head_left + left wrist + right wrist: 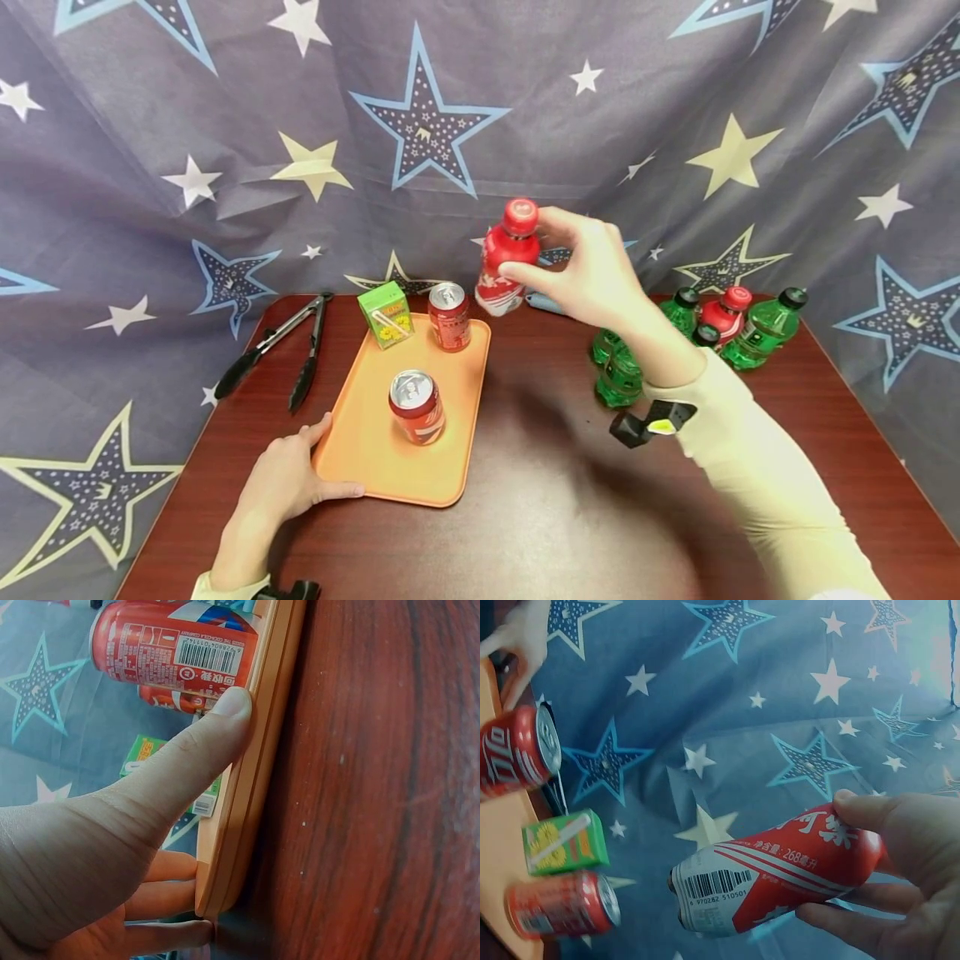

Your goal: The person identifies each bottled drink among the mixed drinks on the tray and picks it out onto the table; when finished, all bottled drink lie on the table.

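My right hand (592, 271) grips a red cola bottle (507, 267) near its cap, in the air beyond the far right corner of an orange tray (367, 400). In the right wrist view the bottle (769, 874) is tilted, its barcode showing. My left hand (281, 475) rests at the tray's near left corner, thumb along the front rim and fingers at the left side. On the tray stand one cola can (417, 410) near the middle and another cola can (450, 318) at the far right. Beside the far can is a green drink carton (387, 315).
Black-handled tongs (313, 333) lie left of the tray. Behind my right forearm, several green bottles (763, 329) and a red-capped bottle (725, 315) stand on the table's right side. A partly hidden blue object (546, 303) lies at the back. A star-patterned curtain (585, 150) hangs behind.
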`<state>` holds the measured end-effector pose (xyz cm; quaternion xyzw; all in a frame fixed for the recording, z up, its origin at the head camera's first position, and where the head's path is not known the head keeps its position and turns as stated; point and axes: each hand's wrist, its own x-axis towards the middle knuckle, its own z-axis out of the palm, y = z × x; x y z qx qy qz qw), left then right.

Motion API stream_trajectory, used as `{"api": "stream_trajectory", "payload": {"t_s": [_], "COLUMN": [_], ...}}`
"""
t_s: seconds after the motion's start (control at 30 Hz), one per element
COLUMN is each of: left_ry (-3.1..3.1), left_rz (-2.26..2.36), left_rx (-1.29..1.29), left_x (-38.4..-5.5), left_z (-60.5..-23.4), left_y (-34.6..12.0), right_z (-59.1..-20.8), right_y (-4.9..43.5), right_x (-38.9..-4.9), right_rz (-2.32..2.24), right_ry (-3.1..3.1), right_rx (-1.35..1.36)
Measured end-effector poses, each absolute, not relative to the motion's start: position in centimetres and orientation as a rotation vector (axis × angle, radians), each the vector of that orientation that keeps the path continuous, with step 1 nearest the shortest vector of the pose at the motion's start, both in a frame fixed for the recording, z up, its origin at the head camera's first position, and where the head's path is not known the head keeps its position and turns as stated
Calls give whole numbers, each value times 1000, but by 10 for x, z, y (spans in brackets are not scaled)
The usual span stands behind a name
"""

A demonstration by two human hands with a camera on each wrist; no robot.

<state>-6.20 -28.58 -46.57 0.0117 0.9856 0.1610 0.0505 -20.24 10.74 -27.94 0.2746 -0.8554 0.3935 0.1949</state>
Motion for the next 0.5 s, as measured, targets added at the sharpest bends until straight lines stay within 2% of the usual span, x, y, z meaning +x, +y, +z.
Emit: {"api": "stream_trajectory", "payload": {"t_s": [0.5], "left_ry": [2967], "left_rz": [487], "left_rx": [7], "left_x": [-63], "left_z": [-466], "left_y": [-286], "right_z": [-253], "right_y": [182], "right_x": [-192], "right_rz": [1017], "right_ry": [-2368], "right_rx": [550]}}
